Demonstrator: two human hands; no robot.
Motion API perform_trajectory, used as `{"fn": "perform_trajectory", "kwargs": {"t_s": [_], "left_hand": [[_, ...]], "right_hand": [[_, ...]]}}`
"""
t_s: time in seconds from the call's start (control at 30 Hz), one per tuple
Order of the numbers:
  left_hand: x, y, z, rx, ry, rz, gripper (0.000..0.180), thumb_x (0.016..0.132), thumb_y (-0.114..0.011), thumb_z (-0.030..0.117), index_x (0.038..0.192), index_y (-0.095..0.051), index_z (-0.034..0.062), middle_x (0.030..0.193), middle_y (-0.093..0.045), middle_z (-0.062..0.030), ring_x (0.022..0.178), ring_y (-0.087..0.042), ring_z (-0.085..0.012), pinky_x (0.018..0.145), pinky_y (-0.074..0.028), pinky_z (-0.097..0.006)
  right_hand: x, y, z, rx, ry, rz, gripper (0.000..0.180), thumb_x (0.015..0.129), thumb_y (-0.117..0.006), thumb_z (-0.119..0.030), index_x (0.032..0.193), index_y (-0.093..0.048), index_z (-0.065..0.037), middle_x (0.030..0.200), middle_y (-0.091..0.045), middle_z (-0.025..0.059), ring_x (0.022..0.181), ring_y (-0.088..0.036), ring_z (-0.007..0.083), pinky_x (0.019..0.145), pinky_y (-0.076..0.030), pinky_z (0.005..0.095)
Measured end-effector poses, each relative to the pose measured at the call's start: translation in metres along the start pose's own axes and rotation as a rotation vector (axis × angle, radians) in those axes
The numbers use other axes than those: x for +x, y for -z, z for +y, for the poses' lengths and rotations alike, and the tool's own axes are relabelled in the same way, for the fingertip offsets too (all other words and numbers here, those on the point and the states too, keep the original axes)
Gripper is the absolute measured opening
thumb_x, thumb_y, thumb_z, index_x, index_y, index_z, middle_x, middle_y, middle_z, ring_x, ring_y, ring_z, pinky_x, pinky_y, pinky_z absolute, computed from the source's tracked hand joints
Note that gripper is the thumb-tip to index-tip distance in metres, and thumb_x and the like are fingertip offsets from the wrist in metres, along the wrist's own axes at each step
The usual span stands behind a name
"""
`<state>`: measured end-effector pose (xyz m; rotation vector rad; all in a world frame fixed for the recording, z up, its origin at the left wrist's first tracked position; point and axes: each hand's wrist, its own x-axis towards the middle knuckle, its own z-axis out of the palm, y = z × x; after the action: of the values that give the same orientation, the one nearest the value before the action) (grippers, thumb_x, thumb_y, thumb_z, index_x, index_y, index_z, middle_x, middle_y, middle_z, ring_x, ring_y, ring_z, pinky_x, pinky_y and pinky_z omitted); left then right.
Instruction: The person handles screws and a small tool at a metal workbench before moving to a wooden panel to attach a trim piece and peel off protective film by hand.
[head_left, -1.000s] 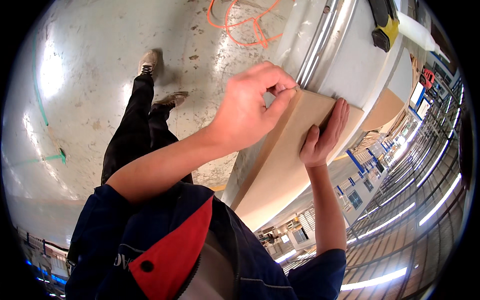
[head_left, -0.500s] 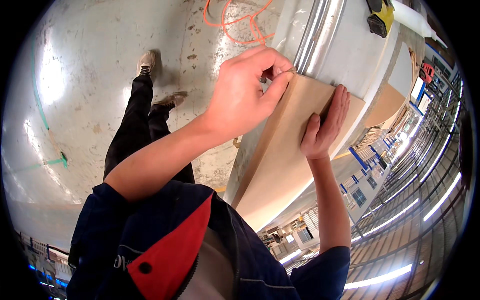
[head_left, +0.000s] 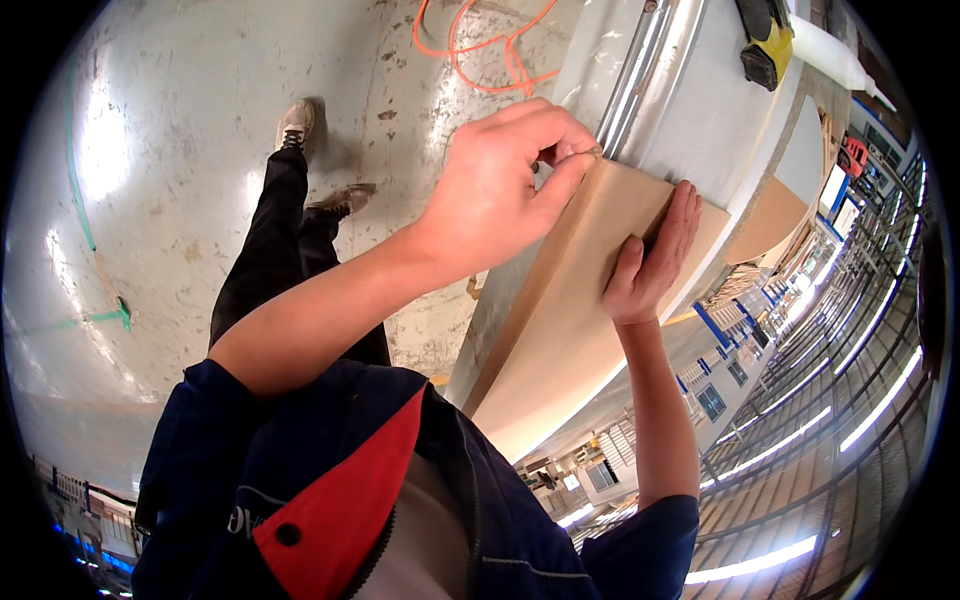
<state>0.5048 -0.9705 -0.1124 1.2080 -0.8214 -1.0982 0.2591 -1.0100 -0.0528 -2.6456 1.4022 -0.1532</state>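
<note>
A thick beige wooden board [head_left: 575, 310] with a brown side edge lies on a grey bench top [head_left: 720, 90]. At its far left corner my left hand [head_left: 510, 180] is closed in a pinch, thumb against forefinger. What sits between those fingertips is too small to make out. My right hand [head_left: 655, 265] rests flat along the board's right part, thumb spread from the outstretched fingers, holding nothing. A pair of shiny metal rails [head_left: 650, 75] runs away from the board's far end.
A yellow and black tool [head_left: 765, 60] and a white bottle [head_left: 828, 52] lie at the bench's far right. An orange hose [head_left: 510, 55] loops over the floor at the left. My feet in beige shoes [head_left: 295, 125] stand there too. Stacked wooden sheets [head_left: 765, 225] are beyond the bench.
The view has shifted slightly, so the board and rails sit a little lower. Both hands keep nearly the same pose and place on the board.
</note>
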Motion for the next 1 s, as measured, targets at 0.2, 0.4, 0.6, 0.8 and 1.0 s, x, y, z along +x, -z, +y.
{"fn": "perform_trajectory", "kwargs": {"t_s": [0.2,0.4,0.6,0.8,1.0], "left_hand": [[-0.001,0.008,0.002,0.137,-0.156,-0.043,0.005,0.093,-0.074,-0.003,0.097,-0.075,-0.0007,0.094,-0.075,-0.0094,0.084,-0.074,-0.0201,0.073,-0.058,-0.031],[0.001,0.005,-0.005,0.035,-0.072,-0.035,0.009,0.09,-0.076,-0.003,0.098,-0.075,0.0001,0.092,-0.075,-0.0102,0.083,-0.074,-0.0249,0.073,-0.058,-0.033],[0.002,0.009,0.005,0.137,-0.125,-0.05,0.011,0.088,-0.078,-0.003,0.098,-0.076,0.0017,0.091,-0.074,-0.0096,0.082,-0.073,-0.0248,0.074,-0.059,-0.033],[-0.005,0.013,-0.005,0.035,-0.181,-0.08,0.01,0.089,-0.076,-0.003,0.097,-0.076,0.002,0.09,-0.073,-0.0101,0.08,-0.072,-0.0264,0.072,-0.058,-0.034],[0.005,-0.002,-0.002,0.035,-0.165,0.037,0.014,0.087,-0.075,-0.005,0.098,-0.075,0.0027,0.089,-0.071,-0.01,0.08,-0.072,-0.0266,0.07,-0.057,-0.035]], "right_hand": [[0.001,0.0,-0.005,0.006,-0.004,0.003,0.082,0.102,-0.046,-0.044,0.159,-0.037,0.014,0.163,-0.041,0.0333,0.154,-0.033,0.0548,0.129,-0.021,0.0613],[0.001,0.0,0.001,0.006,0.009,0.012,0.081,0.103,-0.046,-0.044,0.158,-0.037,0.014,0.163,-0.042,0.0328,0.154,-0.033,0.0547,0.128,-0.021,0.0612],[0.003,-0.001,-0.002,0.008,0.024,0.021,0.081,0.104,-0.045,-0.045,0.158,-0.037,0.015,0.163,-0.043,0.0325,0.153,-0.035,0.0545,0.128,-0.022,0.0606],[0.001,0.0,0.003,-0.007,0.037,0.02,0.08,0.106,-0.043,-0.046,0.158,-0.037,0.015,0.163,-0.043,0.0322,0.154,-0.036,0.0518,0.129,-0.022,0.0608],[0.0,-0.002,0.002,0.024,0.041,0.02,0.079,0.107,-0.041,-0.045,0.159,-0.036,0.015,0.165,-0.039,0.0324,0.155,-0.033,0.054,0.128,-0.023,0.0612]]}}
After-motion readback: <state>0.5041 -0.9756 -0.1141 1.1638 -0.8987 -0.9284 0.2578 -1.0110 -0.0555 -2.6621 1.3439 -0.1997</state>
